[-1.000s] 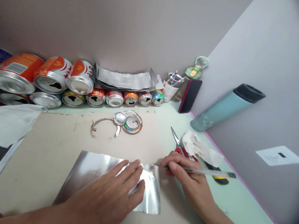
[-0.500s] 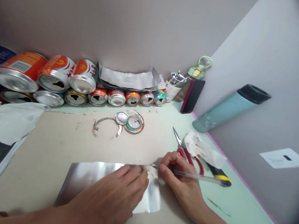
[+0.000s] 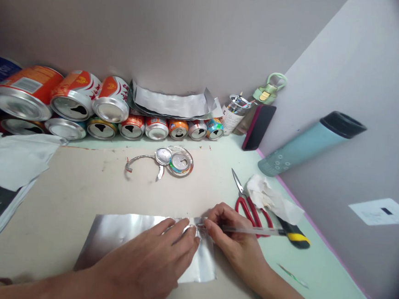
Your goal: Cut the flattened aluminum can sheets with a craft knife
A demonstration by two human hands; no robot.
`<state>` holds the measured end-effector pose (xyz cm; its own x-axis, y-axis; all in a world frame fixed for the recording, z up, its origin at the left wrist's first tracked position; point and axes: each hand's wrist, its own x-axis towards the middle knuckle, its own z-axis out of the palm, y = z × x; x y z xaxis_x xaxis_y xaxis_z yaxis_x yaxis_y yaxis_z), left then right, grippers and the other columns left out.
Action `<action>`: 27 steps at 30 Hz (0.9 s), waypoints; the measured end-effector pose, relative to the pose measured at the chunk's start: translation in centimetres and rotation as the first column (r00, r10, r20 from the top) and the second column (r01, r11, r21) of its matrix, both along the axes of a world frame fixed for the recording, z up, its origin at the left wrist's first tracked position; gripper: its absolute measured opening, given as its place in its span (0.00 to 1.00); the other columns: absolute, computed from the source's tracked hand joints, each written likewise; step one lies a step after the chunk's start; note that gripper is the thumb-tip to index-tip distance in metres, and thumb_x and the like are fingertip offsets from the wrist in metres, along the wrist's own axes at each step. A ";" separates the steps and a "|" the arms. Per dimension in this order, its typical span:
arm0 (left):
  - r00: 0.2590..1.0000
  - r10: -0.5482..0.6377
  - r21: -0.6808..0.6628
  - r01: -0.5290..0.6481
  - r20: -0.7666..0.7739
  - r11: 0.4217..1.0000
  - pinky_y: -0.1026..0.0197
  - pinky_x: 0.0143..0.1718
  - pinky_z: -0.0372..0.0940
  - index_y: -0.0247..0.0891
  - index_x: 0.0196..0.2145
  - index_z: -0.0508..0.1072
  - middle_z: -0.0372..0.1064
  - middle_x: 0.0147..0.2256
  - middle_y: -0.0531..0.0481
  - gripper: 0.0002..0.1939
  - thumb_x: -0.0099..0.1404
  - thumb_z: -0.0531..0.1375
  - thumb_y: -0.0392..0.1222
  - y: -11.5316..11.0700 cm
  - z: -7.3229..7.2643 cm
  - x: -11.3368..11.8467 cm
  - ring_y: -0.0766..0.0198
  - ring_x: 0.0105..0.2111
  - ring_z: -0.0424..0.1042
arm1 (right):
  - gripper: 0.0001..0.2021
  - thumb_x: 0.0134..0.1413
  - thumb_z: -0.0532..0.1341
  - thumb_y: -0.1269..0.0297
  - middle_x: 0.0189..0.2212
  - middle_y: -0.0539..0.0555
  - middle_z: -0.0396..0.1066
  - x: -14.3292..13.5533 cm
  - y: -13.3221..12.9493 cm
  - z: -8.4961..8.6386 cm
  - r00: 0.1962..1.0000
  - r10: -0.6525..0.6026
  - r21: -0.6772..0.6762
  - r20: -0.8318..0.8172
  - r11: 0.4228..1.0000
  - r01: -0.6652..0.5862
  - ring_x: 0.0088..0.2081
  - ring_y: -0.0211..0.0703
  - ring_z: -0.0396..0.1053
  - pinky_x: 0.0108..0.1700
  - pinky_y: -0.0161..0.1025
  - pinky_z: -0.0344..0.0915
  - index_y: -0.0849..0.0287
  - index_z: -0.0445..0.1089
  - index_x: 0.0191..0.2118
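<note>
A flat, silvery metal sheet [image 3: 115, 235] lies on the board in front of me. My left hand [image 3: 153, 256] rests over its right half, fingers stretched out and pressing down. Beneath those fingertips a small shiny piece partly shows, its shape unclear. My right hand [image 3: 238, 244] grips a clear-barrelled pen [image 3: 271, 231] between thumb and fingers. The pen's tip points left and meets the sheet's upper right part beside my left fingertips; the barrel slants out to the right.
Behind lie can tops with cut metal strips [image 3: 179, 162]. Drink cans [image 3: 111, 101] line the wall. Red-handled scissors [image 3: 250, 211], crumpled tissue [image 3: 261, 193], and a black-and-yellow handle [image 3: 298, 236] sit right, with a teal bottle [image 3: 299, 146] and phone [image 3: 259, 126] beyond.
My right hand and the pen have shifted a little left, the tip moving in toward my left fingertips. My left hand stays almost in place on the sheet.
</note>
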<state>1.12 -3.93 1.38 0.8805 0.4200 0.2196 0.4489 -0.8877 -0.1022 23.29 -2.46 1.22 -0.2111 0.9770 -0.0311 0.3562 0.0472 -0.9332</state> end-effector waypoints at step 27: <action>0.999 0.020 -0.114 -0.025 -0.041 0.993 0.53 0.46 0.68 0.32 0.54 0.74 0.77 0.53 0.42 0.17 0.72 0.60 0.44 0.1 -0.2 0.4 0.54 0.49 0.75 | 0.13 0.64 0.62 0.59 0.24 0.47 0.64 0.1 -0.1 0.4 1.000 -0.017 0.005 -0.013 1.000 0.017 0.27 0.39 0.60 0.29 0.36 0.57 0.57 0.66 0.28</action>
